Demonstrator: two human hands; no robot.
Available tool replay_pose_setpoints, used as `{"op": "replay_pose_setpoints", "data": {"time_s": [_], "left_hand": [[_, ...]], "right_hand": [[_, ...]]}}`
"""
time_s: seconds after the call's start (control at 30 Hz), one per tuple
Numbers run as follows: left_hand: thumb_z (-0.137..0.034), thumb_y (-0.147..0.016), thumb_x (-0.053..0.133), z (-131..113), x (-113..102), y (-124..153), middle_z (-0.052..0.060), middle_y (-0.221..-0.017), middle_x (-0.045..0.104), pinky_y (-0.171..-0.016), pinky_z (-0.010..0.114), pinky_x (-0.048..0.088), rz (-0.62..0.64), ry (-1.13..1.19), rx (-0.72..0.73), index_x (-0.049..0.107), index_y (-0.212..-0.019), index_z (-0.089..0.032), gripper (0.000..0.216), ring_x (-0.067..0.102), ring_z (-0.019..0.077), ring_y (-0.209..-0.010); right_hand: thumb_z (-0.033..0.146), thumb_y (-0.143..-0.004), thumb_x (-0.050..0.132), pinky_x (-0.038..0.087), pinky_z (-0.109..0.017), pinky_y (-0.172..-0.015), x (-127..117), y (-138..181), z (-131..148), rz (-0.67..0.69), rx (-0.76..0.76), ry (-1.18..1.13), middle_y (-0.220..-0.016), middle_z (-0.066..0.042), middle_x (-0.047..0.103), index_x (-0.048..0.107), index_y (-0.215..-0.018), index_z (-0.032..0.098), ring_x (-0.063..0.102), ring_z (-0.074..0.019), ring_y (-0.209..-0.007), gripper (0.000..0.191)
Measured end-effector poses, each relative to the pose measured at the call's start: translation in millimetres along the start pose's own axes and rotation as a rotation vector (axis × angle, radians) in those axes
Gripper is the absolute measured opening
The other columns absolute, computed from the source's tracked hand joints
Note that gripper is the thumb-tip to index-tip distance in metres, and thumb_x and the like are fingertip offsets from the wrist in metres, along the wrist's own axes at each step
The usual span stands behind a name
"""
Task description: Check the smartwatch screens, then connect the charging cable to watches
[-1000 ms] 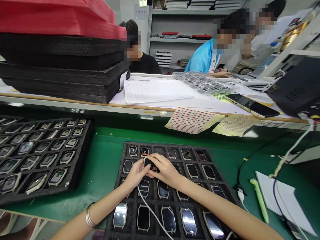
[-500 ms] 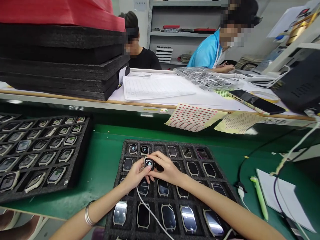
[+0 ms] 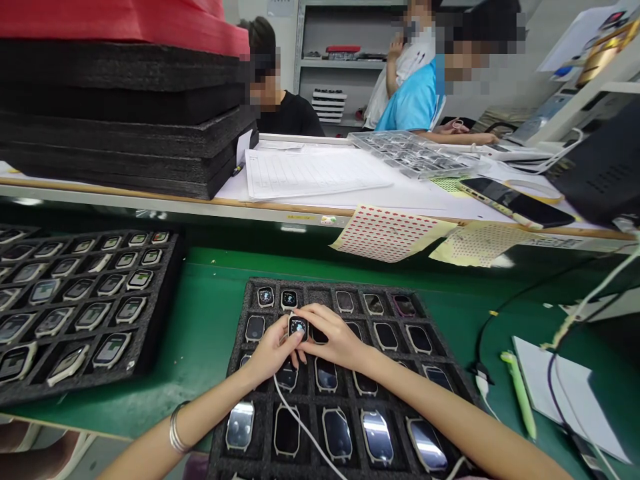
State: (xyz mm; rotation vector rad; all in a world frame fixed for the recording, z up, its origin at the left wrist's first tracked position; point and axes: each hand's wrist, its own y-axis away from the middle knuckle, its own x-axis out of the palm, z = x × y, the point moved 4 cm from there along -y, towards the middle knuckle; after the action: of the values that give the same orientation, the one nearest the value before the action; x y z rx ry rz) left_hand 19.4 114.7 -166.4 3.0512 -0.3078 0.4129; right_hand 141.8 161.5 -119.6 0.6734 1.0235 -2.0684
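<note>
Between my two hands is a smartwatch case [image 3: 299,327] without a strap, its screen lit with a watch face. My left hand [image 3: 273,347] grips its left side, the thumb at the lower edge of the screen. Fingers of my right hand [image 3: 333,337] close on its top and right side. A white cable [image 3: 305,427] runs up to my left hand; its end is hidden there. Below both hands lies a black foam tray [image 3: 345,397] with watch cases in its compartments. Two at the back left, such as this watch [image 3: 289,299], have lit screens; most others are dark.
Another foam tray of watches [image 3: 90,300] lies at the left. Black foam stacks [image 3: 125,127] stand on the shelf ahead, beside papers [image 3: 310,175], a clear blister tray [image 3: 410,153] and a phone [image 3: 517,201]. A green pen [image 3: 521,397], white paper [image 3: 570,400] and cables are at the right. People sit beyond.
My hands and the watch stay nearly still. Across the shelf, a person in white has appeared behind the person in blue, whose arm now reaches farther right.
</note>
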Motion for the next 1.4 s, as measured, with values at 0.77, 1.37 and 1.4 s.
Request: {"op": "replay_pose_setpoints", "data": {"time_s": [0.77,1.37,1.4], "left_hand": [[-0.047,-0.084,0.055,4.0,-0.5,-1.1,-0.002,-0.069,0.053,-0.042,0.020,0.047,-0.006,-0.024,-0.021,0.045,-0.112,-0.014,0.045,0.056,0.0101,-0.050],[-0.053,-0.081,0.056,3.5,-1.2,-1.9,-0.004,-0.061,0.052,-0.041,0.021,0.045,-0.010,-0.049,-0.059,0.045,-0.109,-0.013,0.050,0.054,0.0109,-0.044],[-0.053,-0.081,0.056,3.5,-0.9,-1.5,-0.004,-0.060,0.051,-0.040,0.021,0.045,-0.012,-0.055,-0.062,0.044,-0.109,-0.013,0.050,0.054,0.0107,-0.044]], "right_hand": [[0.027,-0.085,0.063,0.048,-0.040,-0.083,1.1,0.4,-1.8,-0.025,0.012,0.021,-0.105,-0.012,0.058,0.050,-0.122,0.017,0.056,-0.0248,-0.096,0.040],[0.027,-0.084,0.064,0.048,-0.041,-0.084,2.5,1.4,-2.2,-0.018,0.025,0.044,-0.107,-0.012,0.057,0.049,-0.122,0.018,0.055,-0.0253,-0.097,0.042],[0.027,-0.085,0.063,0.048,-0.041,-0.085,2.0,1.2,-1.5,-0.014,0.026,0.045,-0.107,-0.012,0.057,0.049,-0.122,0.018,0.055,-0.0253,-0.097,0.041]]}}
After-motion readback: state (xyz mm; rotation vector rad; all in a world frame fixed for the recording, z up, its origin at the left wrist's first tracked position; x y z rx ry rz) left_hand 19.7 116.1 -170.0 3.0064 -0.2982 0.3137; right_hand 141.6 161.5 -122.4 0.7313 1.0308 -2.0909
